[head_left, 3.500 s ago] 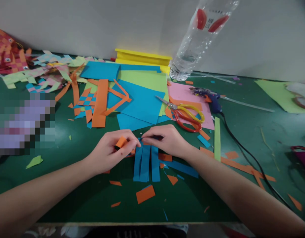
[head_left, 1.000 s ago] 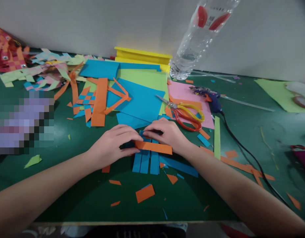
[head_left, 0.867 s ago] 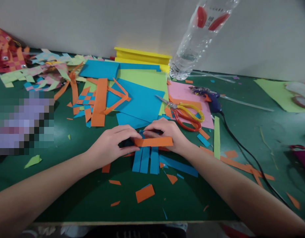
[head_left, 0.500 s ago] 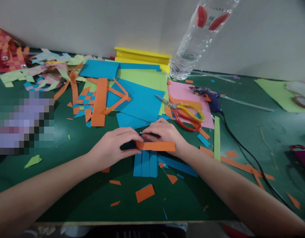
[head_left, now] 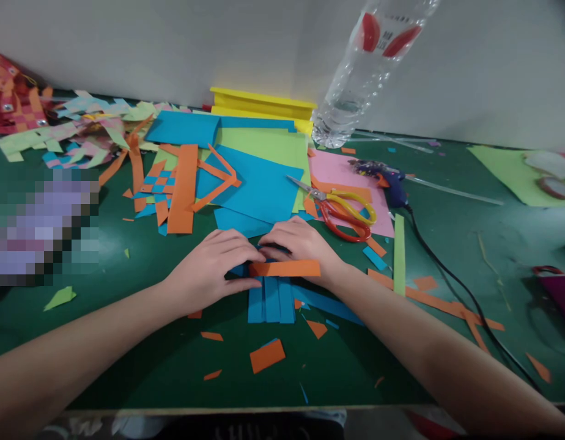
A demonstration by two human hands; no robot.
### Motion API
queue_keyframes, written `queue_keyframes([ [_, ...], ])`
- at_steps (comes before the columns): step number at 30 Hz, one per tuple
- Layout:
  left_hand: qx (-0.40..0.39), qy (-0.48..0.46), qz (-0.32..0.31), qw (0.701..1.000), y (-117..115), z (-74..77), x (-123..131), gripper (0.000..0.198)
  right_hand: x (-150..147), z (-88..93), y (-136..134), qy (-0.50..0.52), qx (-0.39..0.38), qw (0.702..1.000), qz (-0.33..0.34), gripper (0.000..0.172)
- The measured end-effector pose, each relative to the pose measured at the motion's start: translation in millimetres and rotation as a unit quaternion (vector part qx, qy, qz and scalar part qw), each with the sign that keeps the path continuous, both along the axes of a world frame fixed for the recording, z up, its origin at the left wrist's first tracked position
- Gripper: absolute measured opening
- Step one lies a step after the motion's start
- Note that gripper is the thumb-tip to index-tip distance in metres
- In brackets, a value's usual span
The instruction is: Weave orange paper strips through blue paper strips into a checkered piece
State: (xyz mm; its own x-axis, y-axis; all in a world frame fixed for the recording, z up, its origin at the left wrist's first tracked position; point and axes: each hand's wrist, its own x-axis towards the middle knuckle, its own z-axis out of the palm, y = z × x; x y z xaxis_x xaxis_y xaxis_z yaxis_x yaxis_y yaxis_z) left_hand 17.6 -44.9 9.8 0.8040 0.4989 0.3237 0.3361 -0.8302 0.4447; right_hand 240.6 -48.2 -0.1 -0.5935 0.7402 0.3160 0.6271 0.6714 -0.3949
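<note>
Both hands meet over a set of blue paper strips (head_left: 271,302) at the middle of the table. An orange paper strip (head_left: 294,268) lies across the blue ones. My left hand (head_left: 218,260) has its thumb and fingers curled around the left end of the orange strip. Behind that strip, my right hand (head_left: 298,241) is bent down with its fingers closed on the blue paper; its fingertips are partly hidden. Scissors (head_left: 326,195) with red and yellow handles lie just beyond my right hand.
A glue gun (head_left: 392,183) with a black cord (head_left: 447,275) lies to the right. A water bottle (head_left: 356,85) stands at the back. Blue sheets (head_left: 259,183) and woven scraps (head_left: 161,186) lie behind my hands. A pixelated device (head_left: 35,226) sits left. Orange offcuts (head_left: 268,356) lie in front.
The lower ends of the blue strips have spread slightly and shifted right. Both hands stay almost in place, still at the orange strip and blue paper.
</note>
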Motion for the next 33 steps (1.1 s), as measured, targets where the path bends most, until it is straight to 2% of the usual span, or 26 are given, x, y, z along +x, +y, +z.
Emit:
queue_keyframes([
  [9, 0.026, -0.012, -0.013, 0.999, 1, 3.9, 4, 0.016, 0, -5.0, 3, -0.028, 0.052, 0.998, -0.015, 0.018],
  [15, 0.032, 0.008, -0.009, 0.999, 3, 4.3, 4, 0.017, 2, -0.4, 0, 0.021, 0.055, 0.998, 0.004, 0.013],
  [17, 0.031, 0.009, -0.005, 0.999, 3, 4.5, 3, 0.017, 4, 4.1, -2, 0.042, 0.043, 0.998, 0.03, 0.013],
  [23, 0.025, 0.008, -0.001, 1.0, 3, 2.7, 1, 0.017, 7, 14.4, -9, 0.083, -0.059, 0.989, 0.103, 0.015],
  [33, 0.025, 0.008, 0.012, 1.0, 1, 1.8, 1, 0.019, 9, 18.5, -7, 0.063, -0.114, 0.984, 0.118, 0.007],
])
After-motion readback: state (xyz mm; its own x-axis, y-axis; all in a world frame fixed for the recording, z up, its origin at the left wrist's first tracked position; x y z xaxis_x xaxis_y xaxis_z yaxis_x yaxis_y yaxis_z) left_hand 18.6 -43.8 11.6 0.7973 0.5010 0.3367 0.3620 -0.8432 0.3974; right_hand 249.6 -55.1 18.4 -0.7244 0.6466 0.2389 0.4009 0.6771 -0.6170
